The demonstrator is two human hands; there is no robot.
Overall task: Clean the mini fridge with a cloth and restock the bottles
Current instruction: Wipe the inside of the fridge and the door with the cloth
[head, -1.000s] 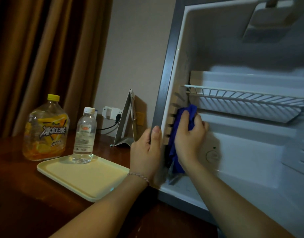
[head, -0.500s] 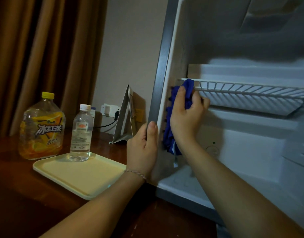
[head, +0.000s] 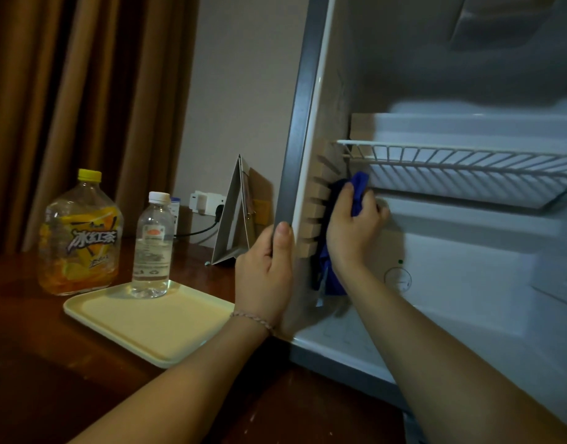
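Observation:
The open mini fridge (head: 311, 100) fills the right side, white inside with a wire shelf (head: 461, 169). My right hand (head: 352, 232) holds a blue cloth (head: 359, 190) and presses it against the inner left wall, just below the shelf's left end. My left hand (head: 266, 270) grips the fridge's grey front left edge, thumb on the face. A small water bottle (head: 152, 248) stands on the back corner of a cream tray (head: 141, 328). A large iced tea bottle (head: 78, 235) with a yellow cap stands on the table left of the tray.
A dark wooden table (head: 29, 373) carries the tray and fridge. A folded card stand (head: 234, 216) sits between the water bottle and fridge. A wall socket with a plug (head: 208, 201) is behind it. Brown curtains (head: 83, 91) hang at the left.
My right hand moved the cloth up the left wall to the shelf's end, then back down below it. My left hand stayed on the fridge edge.

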